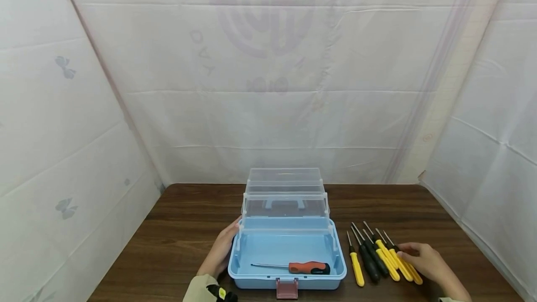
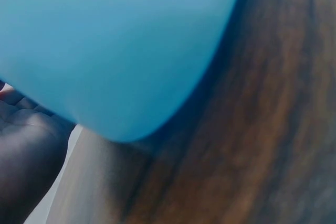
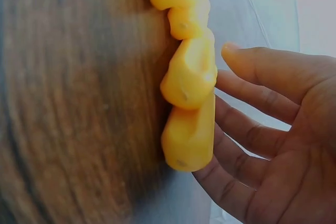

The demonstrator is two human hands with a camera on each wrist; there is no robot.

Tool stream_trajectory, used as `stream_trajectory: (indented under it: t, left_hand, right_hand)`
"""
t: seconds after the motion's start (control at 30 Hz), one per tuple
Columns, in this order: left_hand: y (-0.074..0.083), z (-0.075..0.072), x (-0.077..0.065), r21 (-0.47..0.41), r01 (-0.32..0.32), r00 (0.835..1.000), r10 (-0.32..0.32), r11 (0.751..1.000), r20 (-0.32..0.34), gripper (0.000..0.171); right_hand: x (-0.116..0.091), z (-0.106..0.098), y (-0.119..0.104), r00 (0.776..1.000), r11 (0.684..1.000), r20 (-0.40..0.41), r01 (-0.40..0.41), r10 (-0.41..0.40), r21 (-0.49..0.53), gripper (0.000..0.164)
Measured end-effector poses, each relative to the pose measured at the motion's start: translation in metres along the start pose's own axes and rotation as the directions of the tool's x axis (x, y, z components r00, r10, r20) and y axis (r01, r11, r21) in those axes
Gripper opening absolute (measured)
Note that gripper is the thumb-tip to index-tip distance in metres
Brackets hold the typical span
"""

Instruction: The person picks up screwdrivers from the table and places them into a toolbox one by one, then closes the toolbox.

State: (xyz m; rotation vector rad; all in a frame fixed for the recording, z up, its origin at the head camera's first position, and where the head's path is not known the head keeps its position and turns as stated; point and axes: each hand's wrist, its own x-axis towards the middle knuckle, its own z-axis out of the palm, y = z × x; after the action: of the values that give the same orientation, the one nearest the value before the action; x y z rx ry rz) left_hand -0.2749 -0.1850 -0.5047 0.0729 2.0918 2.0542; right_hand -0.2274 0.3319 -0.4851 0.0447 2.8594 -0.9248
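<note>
A light blue toolbox (image 1: 286, 246) stands with its lid up and its clear trays raised at the back. Inside lies one screwdriver (image 1: 309, 268) with an orange and black handle, its shaft toward the left. My left hand (image 1: 223, 248) rests along the box's left side, fingers toward the rear corner and partly hidden. To the right of the box, several screwdrivers with yellow or black handles lie side by side. My right hand (image 1: 424, 261) is at the rightmost yellow-handled screwdriver (image 1: 413, 271). In the right wrist view its fingers reach past the yellow handles (image 3: 188, 140), thumb held apart.
The dark wooden table (image 1: 184, 241) carries everything. White sheeting (image 1: 268, 106) hangs behind it and along both sides. A pink latch (image 1: 287, 289) hangs at the toolbox's front. One yellow-handled screwdriver (image 1: 356, 268) lies nearest the box's right wall.
</note>
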Motion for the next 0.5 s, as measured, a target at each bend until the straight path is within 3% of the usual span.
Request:
stream_trajectory:
  t: [0.17, 0.5]
  left_hand:
    - [-0.0003, 0.0000, 0.0001, 0.002, 0.006, 1.000, -0.006, 1.000, -0.007, 0.057]
    - [-0.0005, -0.0004, 0.0003, -0.016, 0.002, 1.000, -0.002, 1.000, 0.004, 0.056]
  right_hand:
    - [0.0008, 0.0009, 0.0015, 0.999, 0.999, 0.024, -0.034, 0.033, 0.006, 0.059]
    - [0.0009, 0.0000, 0.0014, 0.995, 0.996, 0.050, -0.084, 0.083, 0.016, 0.053]
